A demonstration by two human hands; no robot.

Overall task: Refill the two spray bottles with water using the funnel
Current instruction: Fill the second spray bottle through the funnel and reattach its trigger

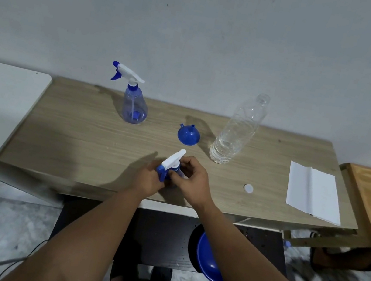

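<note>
Near spray bottle (169,169): front of table (81,137), body mostly hidden by hands, contents unclear; nozzle points left-down.
Left hand (148,178): gripping its body.
Right hand (194,178): fingers on its collar.
Far spray bottle (134,104): upright, nozzle left.
Funnel (188,134): mouth down, spout up.
Water bottle (237,132): uncapped, little water.

Dim, bluish indoor light w/ soft shadows falling left on the wooden table (77,137); wide-angle bending at edges, slightly soft focus.
</note>
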